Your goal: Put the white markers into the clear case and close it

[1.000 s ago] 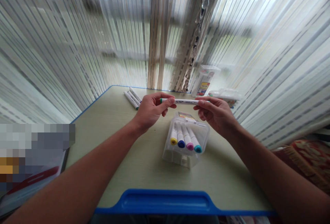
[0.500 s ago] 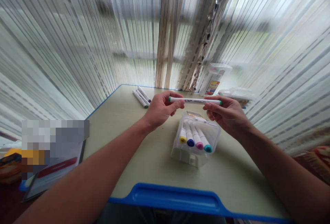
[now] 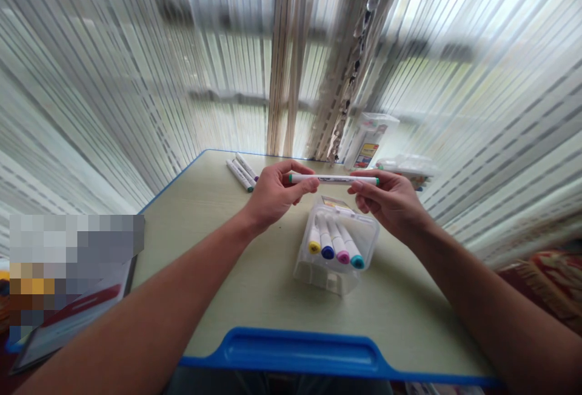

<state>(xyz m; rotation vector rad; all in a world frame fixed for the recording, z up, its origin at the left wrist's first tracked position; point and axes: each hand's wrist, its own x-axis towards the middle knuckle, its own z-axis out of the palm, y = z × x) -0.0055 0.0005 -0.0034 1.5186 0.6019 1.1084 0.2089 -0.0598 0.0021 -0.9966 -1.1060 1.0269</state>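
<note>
Both hands; marker (level) between fingertips

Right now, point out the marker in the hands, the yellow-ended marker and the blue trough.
Held marker (image 3: 334, 180): head view, middle of the white barrel.
Yellow-ended marker (image 3: 316, 235): head view, white barrel behind its yellow end.
Blue trough (image 3: 300, 356): head view, middle of its recess.

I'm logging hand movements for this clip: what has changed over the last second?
The left hand's and right hand's thumbs sit slightly closer together along the white marker, and its right green end shows more clearly. The camera view shifted slightly. Nothing was let go; the loose markers and clear box stayed put.
</note>
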